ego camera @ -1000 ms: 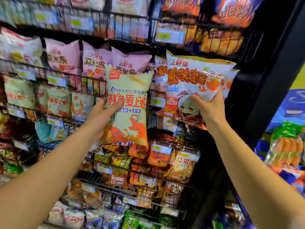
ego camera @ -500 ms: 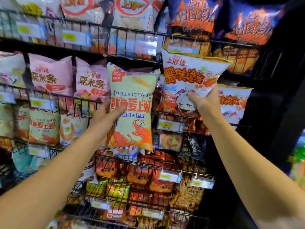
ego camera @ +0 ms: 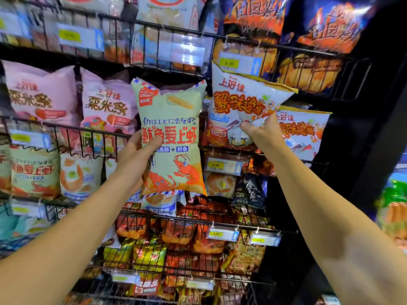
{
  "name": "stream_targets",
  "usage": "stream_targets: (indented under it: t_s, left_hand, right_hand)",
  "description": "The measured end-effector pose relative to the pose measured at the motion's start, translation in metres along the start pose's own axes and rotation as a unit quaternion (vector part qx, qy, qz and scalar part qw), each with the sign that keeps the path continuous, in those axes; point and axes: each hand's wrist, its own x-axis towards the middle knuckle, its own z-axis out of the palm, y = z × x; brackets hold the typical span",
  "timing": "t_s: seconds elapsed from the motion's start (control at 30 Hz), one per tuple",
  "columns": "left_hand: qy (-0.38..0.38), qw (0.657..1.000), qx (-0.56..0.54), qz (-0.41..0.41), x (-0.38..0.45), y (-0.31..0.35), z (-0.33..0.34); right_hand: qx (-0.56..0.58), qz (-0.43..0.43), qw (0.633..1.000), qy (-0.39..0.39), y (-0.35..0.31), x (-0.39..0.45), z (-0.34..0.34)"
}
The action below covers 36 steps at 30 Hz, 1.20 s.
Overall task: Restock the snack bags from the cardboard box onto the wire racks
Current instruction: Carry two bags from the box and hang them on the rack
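Your left hand (ego camera: 134,159) grips the green shrimp bag (ego camera: 171,139) at its edge; your right hand (ego camera: 258,134) pinches the white crab bag (ego camera: 244,102) low — both before the wire racks (ego camera: 154,31). They look light, puffy, slippery — hold seams, don't squeeze.

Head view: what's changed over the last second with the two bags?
The right hand has carried the white crab-flavour bag up and in toward the wire rack, beside a matching bag. The left hand keeps its grip on the green shrimp bag; neither released.
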Motion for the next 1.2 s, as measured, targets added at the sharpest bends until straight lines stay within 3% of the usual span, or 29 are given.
stream_targets:
  t_s: [0.13,0.23,0.3,0.4,0.47,0.53,0.63,0.8,0.87,1.0,1.2]
  left_hand:
    - [0.006,1.0,-0.004,-0.005,-0.002,0.0,0.004]
    - [0.005,1.0,-0.01,-0.01,-0.003,-0.001,0.008]
    - [0.007,1.0,-0.008,-0.012,-0.005,0.0,0.011]
    - [0.008,1.0,-0.015,-0.017,-0.007,0.002,0.013]
    - [0.015,0.999,-0.025,-0.022,-0.008,0.004,0.012]
    - [0.016,0.999,-0.02,-0.028,-0.007,0.004,0.007]
    - [0.009,1.0,-0.007,-0.029,-0.006,0.003,0.001]
    - [-0.004,1.0,-0.004,-0.025,-0.003,0.002,-0.001]
    - [-0.008,1.0,0.002,-0.021,-0.002,0.002,-0.004]
    - [-0.02,1.0,0.015,-0.007,0.004,0.003,-0.011]
    - [-0.016,1.0,0.006,0.007,0.013,-0.001,-0.012]
  right_hand:
    - [-0.02,-0.015,0.999,0.035,-0.008,0.001,0.0]
    - [-0.072,-0.001,0.982,0.176,-0.017,-0.014,0.005]
    - [-0.22,-0.126,0.928,0.274,-0.022,-0.028,0.009]
    - [-0.367,-0.334,0.813,0.304,-0.026,-0.027,0.019]
    - [-0.429,-0.395,0.756,0.297,-0.024,-0.021,0.023]
    - [-0.491,-0.395,0.72,0.291,-0.019,-0.019,0.019]
    - [-0.529,-0.377,0.716,0.254,-0.019,-0.022,0.012]
    - [-0.538,-0.338,0.763,0.118,-0.034,-0.027,0.021]
    - [-0.58,-0.304,0.751,0.082,-0.036,-0.022,0.021]
    - [-0.595,-0.31,0.734,0.102,-0.027,-0.012,0.013]
    - [-0.573,-0.32,0.745,0.122,-0.005,-0.008,0.027]
